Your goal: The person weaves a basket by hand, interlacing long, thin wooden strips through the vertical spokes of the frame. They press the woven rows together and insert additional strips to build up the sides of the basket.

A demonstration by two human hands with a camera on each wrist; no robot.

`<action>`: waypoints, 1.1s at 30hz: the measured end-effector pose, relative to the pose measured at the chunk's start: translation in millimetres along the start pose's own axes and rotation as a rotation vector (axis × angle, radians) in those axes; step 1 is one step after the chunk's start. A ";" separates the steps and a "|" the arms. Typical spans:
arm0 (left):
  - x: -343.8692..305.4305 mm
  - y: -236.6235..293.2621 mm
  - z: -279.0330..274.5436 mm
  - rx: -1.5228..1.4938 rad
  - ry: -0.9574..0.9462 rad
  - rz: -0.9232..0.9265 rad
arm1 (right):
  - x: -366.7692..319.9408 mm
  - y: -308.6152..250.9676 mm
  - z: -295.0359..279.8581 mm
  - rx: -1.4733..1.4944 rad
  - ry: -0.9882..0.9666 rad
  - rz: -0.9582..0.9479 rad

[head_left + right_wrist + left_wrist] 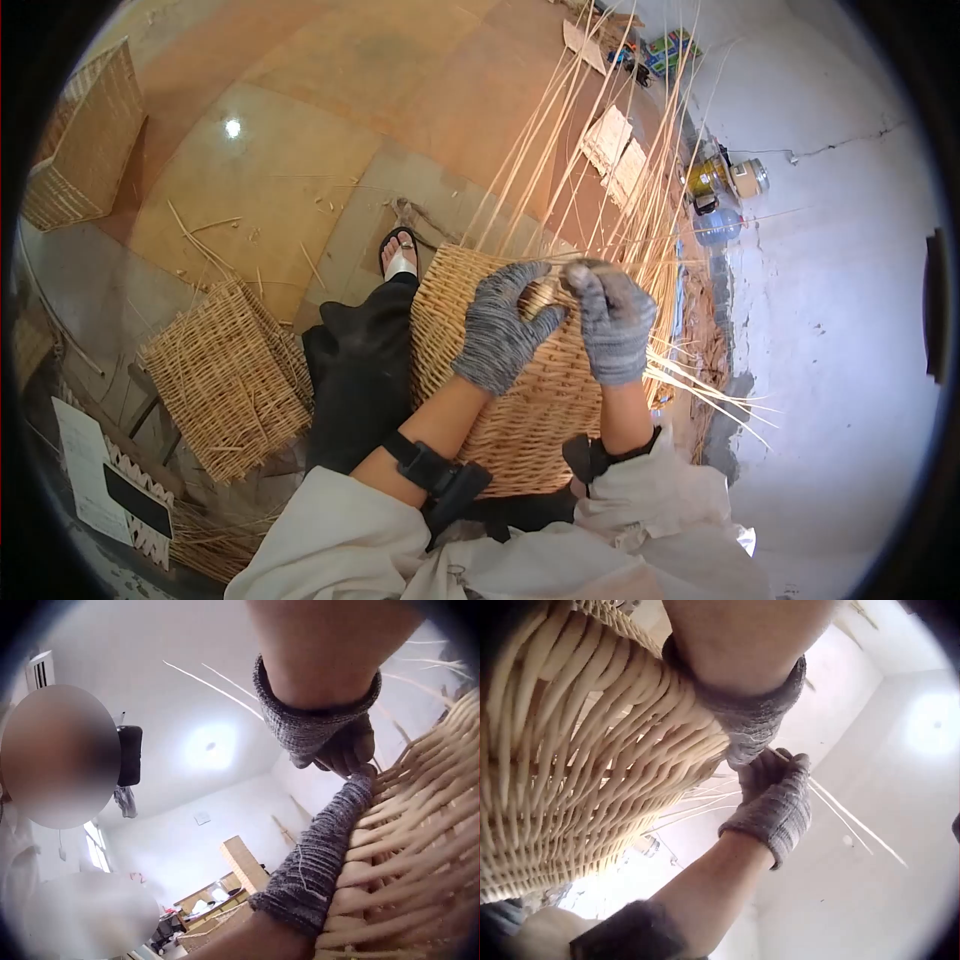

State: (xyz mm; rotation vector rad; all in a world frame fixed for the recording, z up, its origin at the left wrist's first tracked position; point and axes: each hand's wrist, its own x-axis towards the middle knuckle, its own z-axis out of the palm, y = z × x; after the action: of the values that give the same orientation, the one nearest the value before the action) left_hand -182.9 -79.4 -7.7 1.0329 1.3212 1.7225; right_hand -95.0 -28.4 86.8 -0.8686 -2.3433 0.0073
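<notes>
A wicker basket (530,400) of pale woven rods lies across the person's lap, with long loose rods (570,150) fanning out from its far side. The left hand (503,325), in a grey knit glove, grips the basket's edge, thumb and forefinger spread around a bit of weave. Close beside it, the gloved right hand (615,320) has its fingers curled on wicker rods. In the left wrist view, thin rod ends stick out past the right hand (772,799). The right wrist view shows the left hand (322,855) lying along the woven edge, its fingertips just under the right hand.
Another woven piece (225,380) lies at the left, with a tall box-shaped basket (85,140) farther back. A phone (138,498) rests at lower left. Jars (748,178) and a large clear bottle (717,225) stand along the white wall (840,300). Offcuts litter the tiled floor (300,90).
</notes>
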 end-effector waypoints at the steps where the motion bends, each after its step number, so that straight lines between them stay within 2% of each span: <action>1: -0.7 -0.9 0.7 -0.035 0.002 -0.010 | 3.6 -5.4 -3.2 0.018 -0.047 0.021; 3: -1.0 -3.7 -0.1 -0.048 0.012 0.007 | 6.4 -8.5 -6.4 0.056 -0.132 0.061; 7: 3.8 0.6 -0.7 -0.068 0.050 0.001 | -3.5 -6.5 -0.4 0.075 -0.019 -0.063; 8: 4.3 -0.2 2.1 -0.128 0.082 -0.017 | 3.1 -5.7 1.9 0.076 -0.021 0.011; 9: 1.0 -0.2 6.3 -0.190 0.103 -0.047 | 3.8 -10.1 -4.8 0.045 -0.100 0.020; 10: 4.0 -0.9 3.0 -0.177 0.017 -0.086 | 6.6 -14.3 -10.3 0.020 -0.172 0.024; 11: 5.7 -0.1 2.1 -0.131 0.007 -0.056 | 12.5 -16.9 -12.2 0.000 -0.234 0.010; 12: 5.9 0.4 1.0 -0.089 0.006 -0.026 | 5.2 -21.6 -18.0 0.058 -0.183 -0.014; 14: 1.3 -6.5 5.1 -0.084 0.055 0.048 | -28.9 6.4 -6.2 0.489 -0.050 0.329; 15: 2.9 -6.9 4.8 -0.038 0.022 0.044 | -36.2 12.2 -4.8 0.699 0.023 0.503; 16: 5.5 -7.4 3.7 0.008 -0.014 0.039 | -42.8 18.0 -10.9 0.870 0.003 0.696; 19: 12.9 -3.2 -2.7 0.036 -0.113 -0.037 | -53.7 27.3 -5.6 0.932 0.040 0.693; 20: 15.3 1.5 -4.3 0.029 -0.147 -0.073 | -56.2 26.7 -8.5 1.055 0.046 0.793; 23: 22.7 22.3 5.5 0.054 -0.021 -0.269 | -69.7 52.5 -13.6 1.454 0.111 0.948; 24: 26.3 30.2 8.8 0.096 0.005 -0.366 | -67.1 61.6 -18.5 1.441 0.191 1.056; 26: 25.6 27.9 15.4 0.243 0.070 -0.336 | -45.3 75.3 -14.0 1.091 0.188 0.865; 28: 24.9 28.9 19.4 0.390 0.099 -0.324 | -2.5 93.7 2.5 0.838 0.045 0.552; 30: 24.7 30.5 28.2 0.617 0.151 -0.246 | 37.6 86.2 22.8 0.179 0.083 0.148; 31: 24.7 31.9 29.9 0.730 0.183 -0.203 | 35.4 86.8 18.9 0.381 0.156 0.313; 33: 25.7 34.0 25.3 0.712 0.177 -0.225 | 36.7 89.3 12.1 0.790 0.305 0.624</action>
State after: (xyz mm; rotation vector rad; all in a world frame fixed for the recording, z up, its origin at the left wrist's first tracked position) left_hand -173.2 -53.7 33.6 1.0564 2.1590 1.2051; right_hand -71.0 65.5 78.6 -1.0319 -1.4927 0.9177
